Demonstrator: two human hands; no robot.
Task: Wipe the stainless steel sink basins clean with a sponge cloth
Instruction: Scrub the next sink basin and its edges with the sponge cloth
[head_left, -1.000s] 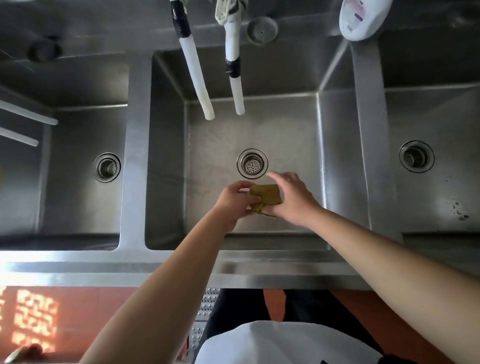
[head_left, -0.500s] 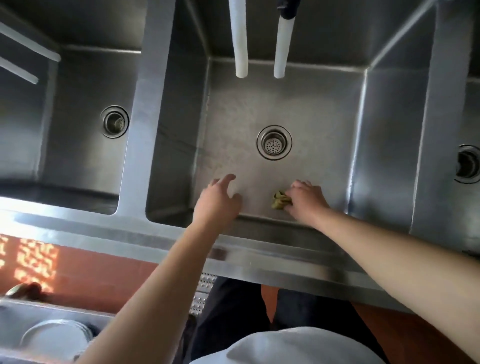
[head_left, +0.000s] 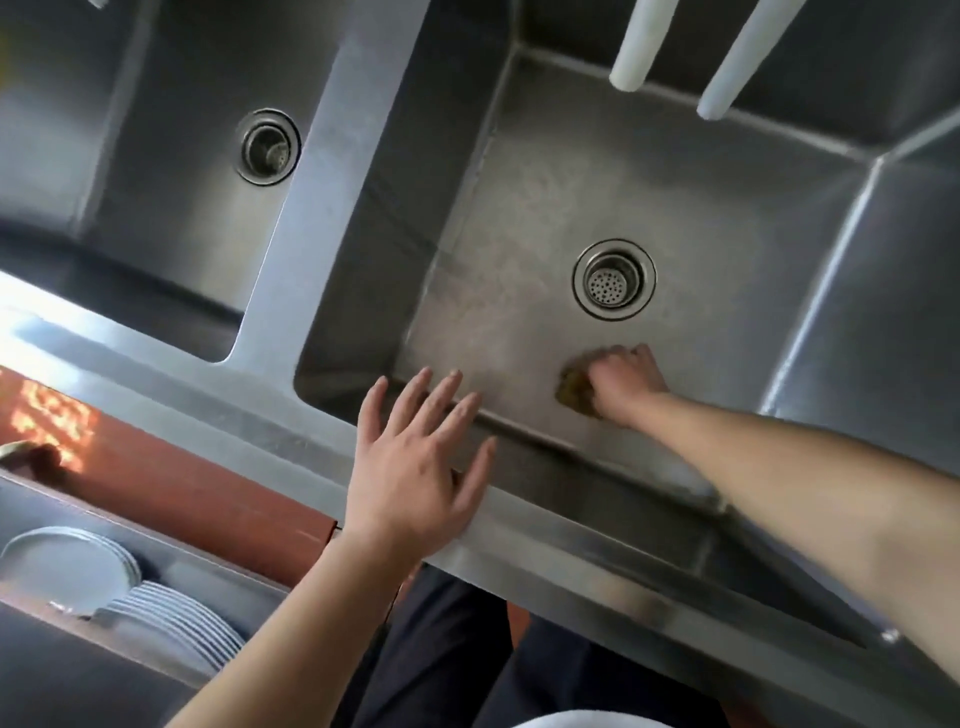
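The middle steel basin (head_left: 498, 249) fills the centre of the head view, with a round strainer drain (head_left: 614, 279) in its floor. My right hand (head_left: 626, 382) presses a crumpled olive-brown sponge cloth (head_left: 570, 391) on the basin floor, just in front of the drain near the front wall. Most of the cloth is hidden under the fingers. My left hand (head_left: 415, 467) is over the sink's front rim (head_left: 571, 540) with its fingers spread and nothing in it.
A second basin (head_left: 171, 218) with its own drain (head_left: 267, 147) lies to the left behind a steel divider (head_left: 322, 171). Two white faucet tubes (head_left: 636, 47) hang over the middle basin's back. Stacked plates (head_left: 171, 618) sit in a bin at lower left.
Both hands held the cloth over the middle basin a second ago. The left hand has let go and drawn back to the front rim. The right hand pressed the cloth down onto the floor.
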